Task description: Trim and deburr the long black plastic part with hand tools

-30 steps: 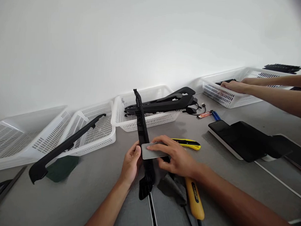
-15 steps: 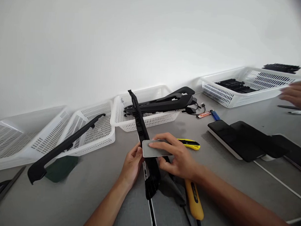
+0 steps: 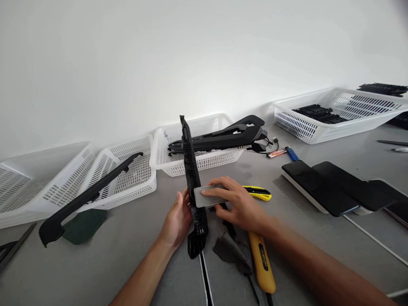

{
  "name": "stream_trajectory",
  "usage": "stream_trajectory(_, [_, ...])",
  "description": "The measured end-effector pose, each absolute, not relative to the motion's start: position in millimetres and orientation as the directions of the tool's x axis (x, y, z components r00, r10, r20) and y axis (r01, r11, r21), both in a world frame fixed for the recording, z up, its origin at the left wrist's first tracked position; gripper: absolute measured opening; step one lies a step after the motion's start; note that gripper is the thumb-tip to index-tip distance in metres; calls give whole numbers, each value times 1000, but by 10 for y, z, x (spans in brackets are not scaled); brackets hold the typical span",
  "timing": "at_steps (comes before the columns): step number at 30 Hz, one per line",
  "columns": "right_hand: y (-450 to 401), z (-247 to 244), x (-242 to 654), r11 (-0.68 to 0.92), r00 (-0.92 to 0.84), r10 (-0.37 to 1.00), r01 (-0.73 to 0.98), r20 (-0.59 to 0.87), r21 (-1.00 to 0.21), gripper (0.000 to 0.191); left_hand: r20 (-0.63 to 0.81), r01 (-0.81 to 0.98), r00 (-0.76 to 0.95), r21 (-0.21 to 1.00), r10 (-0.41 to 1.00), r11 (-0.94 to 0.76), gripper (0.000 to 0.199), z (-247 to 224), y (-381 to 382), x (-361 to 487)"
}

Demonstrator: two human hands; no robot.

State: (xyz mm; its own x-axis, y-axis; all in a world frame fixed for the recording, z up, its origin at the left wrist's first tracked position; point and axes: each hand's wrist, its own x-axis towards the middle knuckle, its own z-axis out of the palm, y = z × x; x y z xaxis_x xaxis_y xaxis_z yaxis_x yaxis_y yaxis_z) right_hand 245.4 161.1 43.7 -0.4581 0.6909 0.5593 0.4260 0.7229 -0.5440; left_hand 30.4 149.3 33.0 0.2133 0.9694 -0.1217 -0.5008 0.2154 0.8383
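In front of me, a long black plastic trim piece [image 3: 190, 170] stands at a slant, its hooked end low and its narrow end over a basket. My left hand [image 3: 179, 218] is closed around its left side, fingertips partly hidden behind it. A flat grey rectangular plate [image 3: 202, 198] with rounded corners is in my right hand [image 3: 239, 203], fingers laid along its top. The plate's left end meets the trim's edge. Below my right hand are a yellow-handled corded tool [image 3: 263, 266] and a crumpled dark cloth [image 3: 232, 254]. A yellow box cutter [image 3: 259, 193] lies just beyond.
Similar black trims [image 3: 234, 138] pile across a white basket [image 3: 176, 170]. Another trim [image 3: 89, 191] leans on a left basket [image 3: 152, 187], near a dark green cloth [image 3: 84, 227]. Phones [image 3: 318, 186], a blue lighter [image 3: 292, 154] and a basket of black parts [image 3: 320, 135] lie right.
The trim has rolled in my left hand, its hooked end shifting left and up. The plate stays at its edge. Another person's hand at the right has left view.
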Motion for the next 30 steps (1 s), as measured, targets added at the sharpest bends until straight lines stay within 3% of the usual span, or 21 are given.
stream_trajectory(4, [1660,414,2480,683,-405,728,488,553,-543,53,-225,-374,326,861,918,344,50,359,1471,252])
stream_trajectory(7, [1696,400,2515,665,-354,741,504,570,-552,48,-293,-287,289,882,911,375,47,396,1449,258])
stream_trajectory(12, [1658,416,2519,659,-273,740,479,615,-580,47,-276,-329,202,885,940,331,55,415,1454,323])
stream_trajectory(17, [1590,441,2473,722,-452,692,410,564,-557,55,-238,-418,106,870,966,260,48,385,1483,345])
stream_trajectory(22, [1579,458,2472,702,-370,709,444,600,-556,57,-256,-397,109,875,960,278,46,410,1484,352])
stream_trajectory(27, [1586,469,2473,713,-444,700,389,559,-584,54,-245,-394,82,883,966,257,48,390,1489,355])
stream_trajectory(30, [1598,481,2494,699,-393,715,420,579,-578,55,-243,-364,74,896,967,253,45,374,1481,352])
